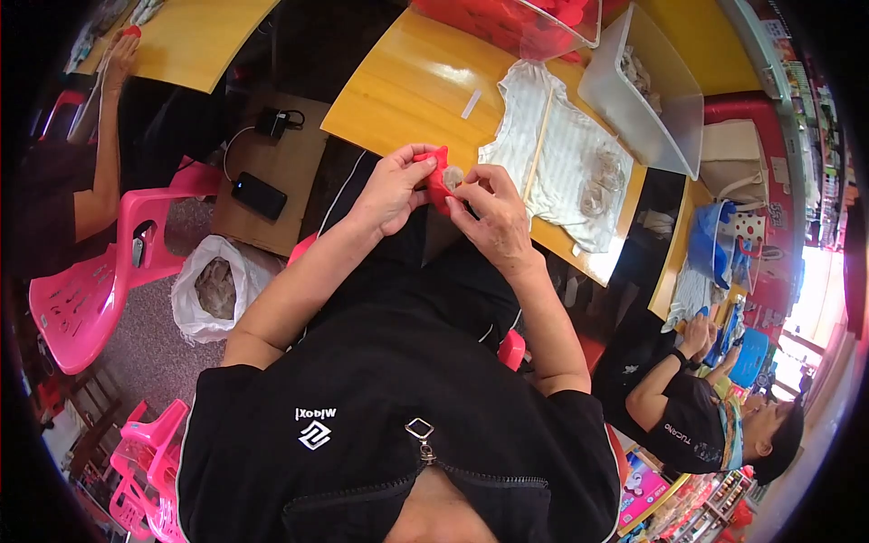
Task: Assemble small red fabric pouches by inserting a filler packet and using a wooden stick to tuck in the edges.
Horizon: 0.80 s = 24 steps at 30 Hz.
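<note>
Just beyond my lap, by the table's near edge, my left hand [391, 194] grips a small red piece [438, 185] that looks like soft fabric. A pale, wispy tuft [453, 176] shows at its opening. The fingers of my right hand [500, 217] are pinched at the red piece's right side, against the tuft; what lies between the fingertips is partly hidden. Ahead to the right, a white striped cloth [520, 113] is spread over the yellow table [389, 90]. A thin wooden stick [539, 136] lies across it, along with a loose pale clump [602, 185].
A clear bin of red pieces [579, 36] stands at the far edge, beside another translucent bin [638, 113]. On the left are a white sack [187, 294], a phone [259, 196] on a brown surface and a pink chair [118, 262]. People sit at both sides.
</note>
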Tool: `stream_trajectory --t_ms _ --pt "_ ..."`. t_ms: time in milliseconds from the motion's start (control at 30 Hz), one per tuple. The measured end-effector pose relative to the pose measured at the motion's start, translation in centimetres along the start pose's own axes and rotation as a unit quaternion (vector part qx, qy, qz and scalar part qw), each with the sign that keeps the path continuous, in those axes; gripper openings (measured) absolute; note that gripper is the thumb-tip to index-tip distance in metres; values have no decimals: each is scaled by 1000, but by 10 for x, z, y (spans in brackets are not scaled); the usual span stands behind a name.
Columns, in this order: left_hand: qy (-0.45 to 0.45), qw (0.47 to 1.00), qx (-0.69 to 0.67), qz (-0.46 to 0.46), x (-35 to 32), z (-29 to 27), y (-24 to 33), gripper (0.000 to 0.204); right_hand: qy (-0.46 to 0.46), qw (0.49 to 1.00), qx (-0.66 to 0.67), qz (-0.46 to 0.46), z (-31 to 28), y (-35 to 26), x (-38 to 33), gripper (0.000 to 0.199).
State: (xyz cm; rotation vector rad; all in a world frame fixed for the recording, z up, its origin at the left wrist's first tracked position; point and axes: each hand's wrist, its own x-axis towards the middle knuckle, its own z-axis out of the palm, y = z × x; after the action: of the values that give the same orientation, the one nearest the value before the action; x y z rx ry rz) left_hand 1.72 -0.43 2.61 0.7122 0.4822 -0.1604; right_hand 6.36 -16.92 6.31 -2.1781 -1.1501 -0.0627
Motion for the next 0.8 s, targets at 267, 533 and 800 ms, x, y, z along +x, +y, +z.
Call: stream_trajectory --t_ms 267,533,800 --pt "7 997 -73 10 11 -12 -1 13 -32 970 199 137 -4 8 -7 16" --pt "-40 994 -38 -99 -2 -5 9 28 25 988 132 81 -9 2 -3 12" --pt "-88 990 -107 -40 -4 -7 0 23 45 998 33 -28 -8 -3 1 11"
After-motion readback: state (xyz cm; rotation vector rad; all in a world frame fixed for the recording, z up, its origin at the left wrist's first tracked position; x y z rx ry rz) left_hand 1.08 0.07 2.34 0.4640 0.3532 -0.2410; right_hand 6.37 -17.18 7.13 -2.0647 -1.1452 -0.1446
